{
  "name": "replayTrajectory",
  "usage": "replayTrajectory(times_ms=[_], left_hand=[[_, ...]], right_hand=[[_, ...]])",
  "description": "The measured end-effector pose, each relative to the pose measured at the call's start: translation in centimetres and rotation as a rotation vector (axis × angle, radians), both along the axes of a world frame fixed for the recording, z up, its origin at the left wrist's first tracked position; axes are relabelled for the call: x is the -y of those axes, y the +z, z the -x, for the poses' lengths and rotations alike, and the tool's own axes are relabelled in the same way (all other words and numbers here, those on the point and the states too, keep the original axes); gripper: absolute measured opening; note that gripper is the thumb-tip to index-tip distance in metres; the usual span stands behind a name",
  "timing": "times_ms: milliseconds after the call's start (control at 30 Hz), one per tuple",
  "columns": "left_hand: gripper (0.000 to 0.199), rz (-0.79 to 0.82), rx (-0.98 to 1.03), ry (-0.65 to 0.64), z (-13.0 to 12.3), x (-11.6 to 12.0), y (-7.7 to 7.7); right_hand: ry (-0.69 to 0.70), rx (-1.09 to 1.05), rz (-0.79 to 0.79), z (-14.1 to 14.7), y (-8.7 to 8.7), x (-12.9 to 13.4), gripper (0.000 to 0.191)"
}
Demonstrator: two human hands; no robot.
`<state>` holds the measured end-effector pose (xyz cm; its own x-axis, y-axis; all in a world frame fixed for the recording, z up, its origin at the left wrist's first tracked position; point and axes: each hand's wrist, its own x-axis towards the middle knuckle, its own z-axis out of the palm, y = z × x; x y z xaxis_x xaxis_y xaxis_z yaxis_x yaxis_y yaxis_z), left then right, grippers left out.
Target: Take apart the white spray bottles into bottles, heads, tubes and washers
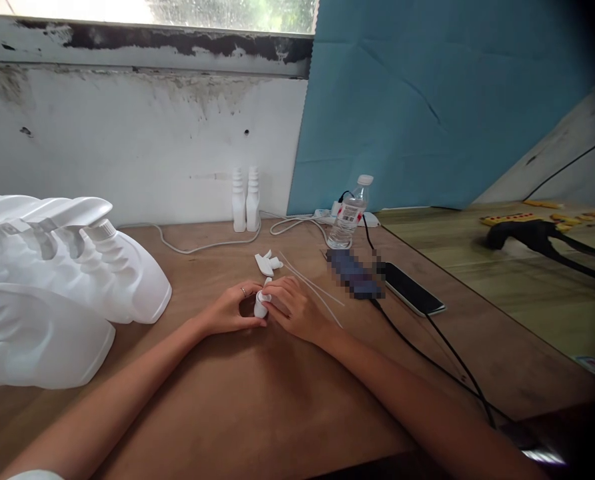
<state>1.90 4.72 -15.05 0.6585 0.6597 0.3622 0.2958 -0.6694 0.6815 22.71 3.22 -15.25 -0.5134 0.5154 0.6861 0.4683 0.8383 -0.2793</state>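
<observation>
A small white plastic piece [260, 306] is held between both hands at the middle of the table. My left hand [231, 309] curves round its left side, with thumb and fingertips touching it. My right hand [292, 307] pinches it from the right and above, with fingers bent over its top. Just beyond the hands lies a white spray trigger part [267, 263]. Thin white tubes [317, 288] rest on the wood to the right of it, partly behind my right hand.
Several large white bottles [127, 280] lie at the left. Two small white bottles [252, 203] stand by the wall. A water bottle [347, 217], a blurred blue object [352, 272], a phone [412, 288] and cables occupy the right side of the wooden table [217, 400].
</observation>
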Motion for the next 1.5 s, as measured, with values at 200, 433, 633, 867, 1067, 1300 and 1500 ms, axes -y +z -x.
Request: replayTrajectory(times_ms=[200,433,633,867,1067,1300,1500], left_hand=[[0.061,0.042,-0.011,0.002,0.1,0.1,-0.1],[0.067,0.042,-0.01,0.052,0.4,0.1,-1.3],[0.048,-0.115,-0.081,0.008,0.6,-0.1,-1.5],[0.047,-0.217,-0.154,-0.017,0.5,-0.1,-1.0],[0.041,-0.234,-0.108,0.017,0.4,0.2,-0.6],[0.032,-0.297,-0.1,0.039,0.2,0.7,-0.3],[0.029,-0.365,-0.079,0.113,0.0,0.8,-0.6]], right_hand=[[0.009,-0.008,0.026,-0.4,0.0,-0.2,0.009],[0.015,0.037,0.021,-0.4,0.2,-0.1,0.012],[0.018,0.01,0.041,-0.4,0.1,-0.2,0.011],[-0.002,0.005,0.047,-0.4,-0.1,0.0,0.012],[-0.196,0.177,-0.036,0.7,0.6,1.3,0.019],[-0.154,0.079,0.013,1.1,0.1,1.0,0.015],[-0.097,-0.171,0.112,0.0,0.1,0.0,0.018]])
